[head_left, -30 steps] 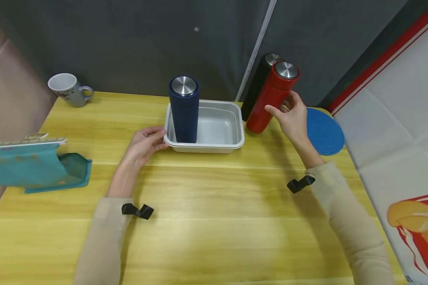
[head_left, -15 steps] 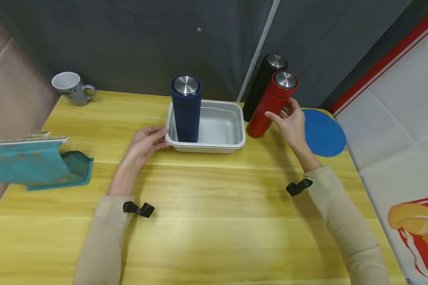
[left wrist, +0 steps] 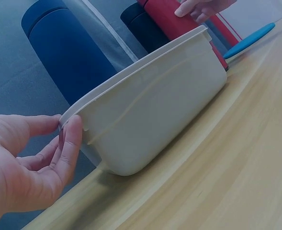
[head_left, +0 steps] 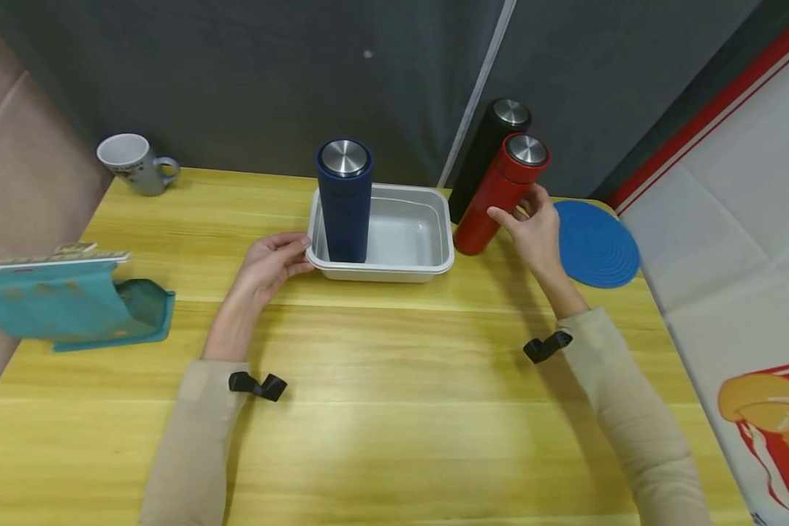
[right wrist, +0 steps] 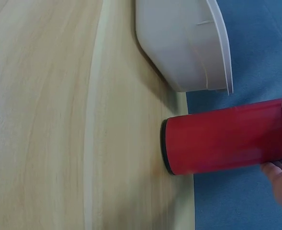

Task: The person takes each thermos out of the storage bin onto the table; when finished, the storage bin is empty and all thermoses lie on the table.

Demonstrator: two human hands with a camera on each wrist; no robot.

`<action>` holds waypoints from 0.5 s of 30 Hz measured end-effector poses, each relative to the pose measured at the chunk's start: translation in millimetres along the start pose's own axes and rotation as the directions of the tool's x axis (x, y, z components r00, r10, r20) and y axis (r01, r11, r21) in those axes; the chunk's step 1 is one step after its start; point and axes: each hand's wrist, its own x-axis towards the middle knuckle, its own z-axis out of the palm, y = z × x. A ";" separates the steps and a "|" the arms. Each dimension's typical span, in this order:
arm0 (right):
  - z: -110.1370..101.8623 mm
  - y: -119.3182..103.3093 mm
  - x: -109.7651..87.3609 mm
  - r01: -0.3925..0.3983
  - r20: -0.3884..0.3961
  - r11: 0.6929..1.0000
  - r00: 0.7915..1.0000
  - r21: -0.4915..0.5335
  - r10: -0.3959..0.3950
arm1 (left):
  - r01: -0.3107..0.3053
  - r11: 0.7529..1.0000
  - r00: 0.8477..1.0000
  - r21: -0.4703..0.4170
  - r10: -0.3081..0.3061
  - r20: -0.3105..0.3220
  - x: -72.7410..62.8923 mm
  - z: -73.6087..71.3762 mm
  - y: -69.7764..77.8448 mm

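My left hand (head_left: 272, 264) pinches the rim at the left end of a light grey rectangular container (head_left: 404, 276), thumb on one side and fingers on the other. Upright in the container's left part is a navy blue thermos flask (head_left: 345, 212) with a steel-topped lid. Just beyond the container's right end, my right hand (head_left: 534, 225) grips a red thermos flask (head_left: 493, 201) around its side. The red flask's base (right wrist: 165, 146) is at the tabletop; whether it touches is hard to tell. A black thermos flask (head_left: 478, 157) stands behind it, partly hidden.
Right of the red flask lies a round blue mat (head_left: 598, 245). At the far left corner stands a grey mug (head_left: 131, 166). A teal bag (head_left: 72, 303) lies at the left edge. A dark curtain-like panel (head_left: 256, 80) backs the wooden table (head_left: 394, 409).
The red flask and my right hand have come down slightly, mostly in the first half second. My left hand keeps its pinch on the container. The head view has shifted a little.
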 end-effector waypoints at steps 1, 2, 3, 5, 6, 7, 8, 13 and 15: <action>0.2 0.2 0.0 -0.001 0.001 1.000 1.000 -0.001 0.001 | -0.001 1.000 1.000 -0.001 0.001 -0.001 -0.2 0.0 0.2; 0.4 0.2 -0.2 -0.001 0.002 1.000 1.000 -0.002 0.001 | -0.001 1.000 1.000 -0.001 0.001 -0.001 -0.3 -0.1 0.2; 0.6 0.3 -0.3 -0.001 0.004 1.000 1.000 -0.002 0.001 | 0.000 1.000 1.000 -0.003 0.000 -0.002 -0.4 -0.3 0.3; 1.0 0.6 -0.4 0.001 0.007 1.000 1.000 0.001 -0.001 | -0.001 1.000 1.000 -0.003 0.001 -0.003 -0.7 -0.3 0.4; 1.1 0.9 -0.4 0.004 0.009 1.000 1.000 0.005 -0.004 | 0.001 1.000 1.000 -0.007 -0.001 -0.001 -0.7 -0.3 0.5; 1.2 1.2 -0.4 0.005 0.009 1.000 1.000 0.007 -0.005 | 0.003 1.000 1.000 -0.013 -0.003 0.002 -0.5 -0.7 0.6; 1.2 1.5 -0.3 0.006 0.010 1.000 1.000 0.008 -0.006 | 0.003 1.000 1.000 -0.009 -0.003 -0.001 -0.6 -0.5 0.7; 0.5 0.3 -0.4 -0.005 0.019 1.000 1.000 -0.001 0.005 | 0.003 1.000 1.000 -0.005 -0.003 -0.012 -0.4 -0.2 0.4; 0.3 -4.6 -1.9 -0.012 0.025 1.000 1.000 -0.003 0.012 | 0.003 1.000 1.000 -0.004 -0.003 -0.016 -0.1 -0.3 0.0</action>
